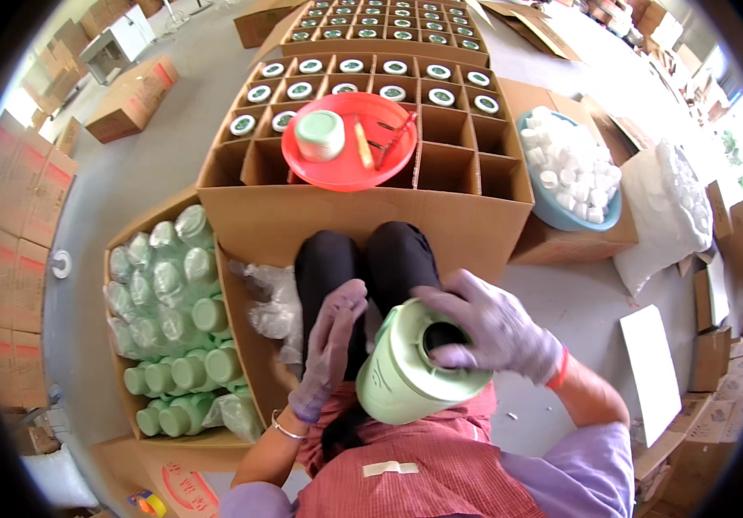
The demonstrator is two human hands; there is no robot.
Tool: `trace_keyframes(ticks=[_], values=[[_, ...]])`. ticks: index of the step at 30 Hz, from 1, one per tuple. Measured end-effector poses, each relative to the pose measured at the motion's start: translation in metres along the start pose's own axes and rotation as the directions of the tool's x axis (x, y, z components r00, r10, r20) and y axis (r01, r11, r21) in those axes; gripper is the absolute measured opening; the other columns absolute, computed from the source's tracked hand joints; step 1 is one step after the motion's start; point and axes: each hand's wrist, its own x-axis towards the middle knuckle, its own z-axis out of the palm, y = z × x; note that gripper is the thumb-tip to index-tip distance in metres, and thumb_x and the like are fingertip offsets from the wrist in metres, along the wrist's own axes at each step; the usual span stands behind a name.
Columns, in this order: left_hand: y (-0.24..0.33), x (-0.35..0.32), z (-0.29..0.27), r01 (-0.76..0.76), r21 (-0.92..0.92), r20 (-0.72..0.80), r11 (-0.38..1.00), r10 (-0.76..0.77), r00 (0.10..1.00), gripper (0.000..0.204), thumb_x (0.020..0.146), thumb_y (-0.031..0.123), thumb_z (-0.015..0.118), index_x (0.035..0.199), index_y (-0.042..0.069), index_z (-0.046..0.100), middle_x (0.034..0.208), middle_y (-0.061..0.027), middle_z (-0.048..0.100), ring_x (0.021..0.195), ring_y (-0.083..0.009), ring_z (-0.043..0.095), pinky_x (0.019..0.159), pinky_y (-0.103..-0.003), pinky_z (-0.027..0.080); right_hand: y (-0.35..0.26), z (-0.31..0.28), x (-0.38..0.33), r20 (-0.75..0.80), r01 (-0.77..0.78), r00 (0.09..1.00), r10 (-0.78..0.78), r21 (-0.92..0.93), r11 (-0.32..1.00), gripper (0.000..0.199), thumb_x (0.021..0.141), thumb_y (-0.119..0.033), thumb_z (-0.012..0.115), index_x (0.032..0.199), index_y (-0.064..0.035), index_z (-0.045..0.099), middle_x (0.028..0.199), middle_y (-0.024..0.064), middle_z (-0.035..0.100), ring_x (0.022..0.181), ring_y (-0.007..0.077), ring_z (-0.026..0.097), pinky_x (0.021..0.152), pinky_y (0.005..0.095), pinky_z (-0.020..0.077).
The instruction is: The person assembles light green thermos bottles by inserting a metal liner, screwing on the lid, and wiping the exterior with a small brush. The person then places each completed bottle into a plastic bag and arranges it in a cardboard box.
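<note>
Pale green plastic jar (406,367), smooth, round, wide dark mouth up, held over lap near front wall of divided cardboard box (363,220). Right hand (497,332), thin glove, fingers curled over jar rim, gripping it. Left hand (333,341), gloved, fingers loosely spread, flat against jar's side. Red plastic basin (350,164) atop box grid; capped jars fill far cells. Left carton (143,237): bagged green jars. Blue bowl (561,216): white caps.
</note>
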Motion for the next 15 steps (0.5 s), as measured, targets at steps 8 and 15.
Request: trace_keyframes(ticks=[8,15], values=[[-0.012,-0.019,0.006,0.43,0.264,0.237,0.863,-0.49,0.839,0.037,0.099,0.025,0.063,0.126,0.0,0.059,0.106,-0.0034,0.066,0.093,-0.0078,0.061,0.079,-0.023,0.05,-0.012,0.03,-0.112,0.197,-0.573,0.746,0.636,-0.296,0.764,0.054,0.087,-0.043,0.067,0.123,-0.0022,0.061,0.097,0.0187,0.064,0.092,0.0353,0.065,0.08,0.046,0.0526],[0.024,-0.019,0.027,0.577,0.169,0.23,0.799,-0.602,0.765,0.03,0.096,0.022,0.066,0.115,-0.001,0.067,0.102,-0.0025,0.07,0.093,-0.0069,0.063,0.079,-0.024,0.052,0.003,0.058,-0.072,-0.328,0.297,0.92,-0.216,0.221,0.929,0.053,0.097,-0.03,0.046,0.135,0.0054,0.05,0.139,0.027,0.046,0.131,0.0449,0.043,0.11,0.053,0.031]])
